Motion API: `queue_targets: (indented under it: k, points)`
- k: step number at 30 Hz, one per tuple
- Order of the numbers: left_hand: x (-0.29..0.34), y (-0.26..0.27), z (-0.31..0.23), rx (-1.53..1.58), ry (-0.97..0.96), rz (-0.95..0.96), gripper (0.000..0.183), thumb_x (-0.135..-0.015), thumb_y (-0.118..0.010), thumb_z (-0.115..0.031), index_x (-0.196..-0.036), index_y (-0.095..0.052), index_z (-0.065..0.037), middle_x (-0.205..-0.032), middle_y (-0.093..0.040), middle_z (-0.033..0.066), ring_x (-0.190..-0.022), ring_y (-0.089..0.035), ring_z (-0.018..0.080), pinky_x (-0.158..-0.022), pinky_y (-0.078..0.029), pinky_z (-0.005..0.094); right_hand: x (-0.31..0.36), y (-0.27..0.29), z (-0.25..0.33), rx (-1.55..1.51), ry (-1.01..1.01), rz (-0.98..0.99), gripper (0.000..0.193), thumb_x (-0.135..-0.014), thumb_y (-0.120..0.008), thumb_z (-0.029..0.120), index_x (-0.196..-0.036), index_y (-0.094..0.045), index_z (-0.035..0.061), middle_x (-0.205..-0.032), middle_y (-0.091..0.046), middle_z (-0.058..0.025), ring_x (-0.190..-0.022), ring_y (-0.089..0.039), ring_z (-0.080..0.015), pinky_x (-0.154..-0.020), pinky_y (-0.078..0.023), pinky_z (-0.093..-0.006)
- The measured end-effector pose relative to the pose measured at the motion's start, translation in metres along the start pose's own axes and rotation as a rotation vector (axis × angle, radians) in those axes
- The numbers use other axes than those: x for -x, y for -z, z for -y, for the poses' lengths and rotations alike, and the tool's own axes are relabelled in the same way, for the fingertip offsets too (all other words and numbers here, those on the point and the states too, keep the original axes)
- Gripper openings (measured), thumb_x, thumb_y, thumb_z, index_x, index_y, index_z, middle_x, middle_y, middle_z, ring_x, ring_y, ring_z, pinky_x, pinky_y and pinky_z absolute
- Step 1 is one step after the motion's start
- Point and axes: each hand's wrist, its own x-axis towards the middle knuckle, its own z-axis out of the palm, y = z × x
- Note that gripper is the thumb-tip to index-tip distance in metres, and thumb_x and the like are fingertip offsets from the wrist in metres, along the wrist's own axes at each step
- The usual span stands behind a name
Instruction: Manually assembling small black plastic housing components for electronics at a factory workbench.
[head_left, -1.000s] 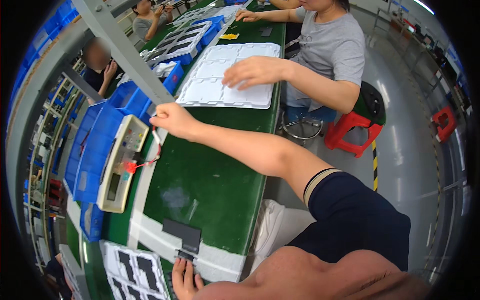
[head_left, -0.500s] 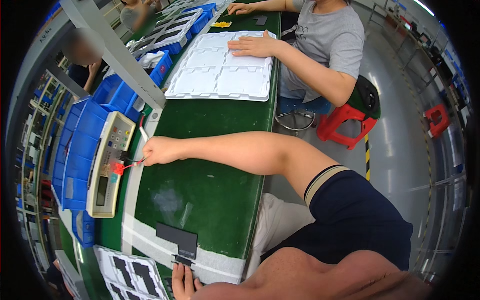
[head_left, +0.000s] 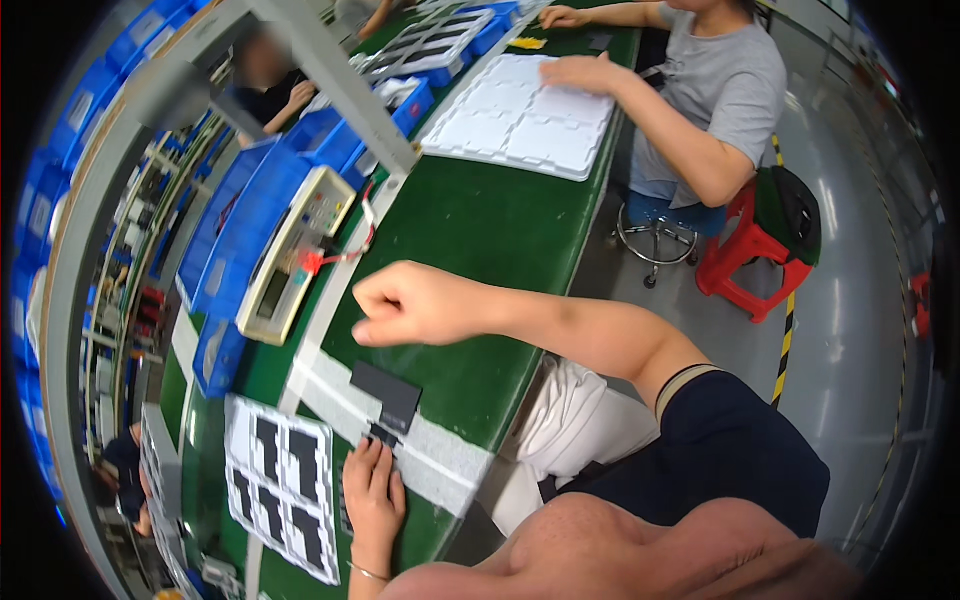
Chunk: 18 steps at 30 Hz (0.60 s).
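Observation:
A flat black rectangular pack [head_left: 386,396] with a narrow tab at one end lies on the whitish strip across the green table. My left hand [head_left: 373,492] rests at the tab end, fingers stretched out and touching it, thumb apart. A dark strip shows partly beside this hand. Over the table beyond the pack, my right hand [head_left: 420,303] is closed, fingers curled in and thumb bent below them, with nothing visible in it. Farther off, a cream-coloured meter [head_left: 297,255] has red clip leads [head_left: 318,260] lying beside it, apart from my right hand.
A white tray [head_left: 232,452] with several black packs lies left of my left hand. Blue bins [head_left: 230,262] stand behind the meter, near a grey post [head_left: 350,85]. Toward the far end, a co-worker's hand [head_left: 582,74] is over a white tray [head_left: 500,152]. A red stool [head_left: 740,262] stands on the right.
My right hand has come away from the meter's leads, back toward me. My left hand stays at the pack's tab end. The view has shifted; the co-worker's hand has moved over the tray.

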Motion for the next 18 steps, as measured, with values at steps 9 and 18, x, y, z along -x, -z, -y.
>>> queue_targets:
  k: [9, 18]
  points:
    - [0.015, -0.008, 0.016, 0.094, 0.133, 0.176, 0.03, -0.072, -0.06, -0.004, -0.102, -0.058, 0.002, -0.107, -0.055, 0.0206, -0.101, -0.053, 0.0344, -0.084, -0.044, 0.0406, 0.025, -0.012, 0.137, 0.684, 0.549, 0.154, 0.019, -0.069, -0.064, 0.016, -0.062, -0.05, 0.0056, -0.06, -0.051, -0.006, -0.057, -0.055, -0.0215, -0.046, -0.044, -0.031]
    - [-0.03, 0.047, -0.034, 0.663, 0.292, 0.109, 0.028, -0.085, -0.052, -0.014, -0.106, -0.054, 0.004, -0.1, -0.058, 0.0204, -0.094, -0.055, 0.0332, -0.08, -0.043, 0.0381, 0.041, -0.044, 0.169, 0.964, 0.544, 0.442, 0.014, -0.069, -0.055, 0.017, -0.066, -0.056, 0.004, -0.065, -0.057, -0.0047, -0.06, -0.054, -0.0158, -0.051, -0.039, -0.0261]
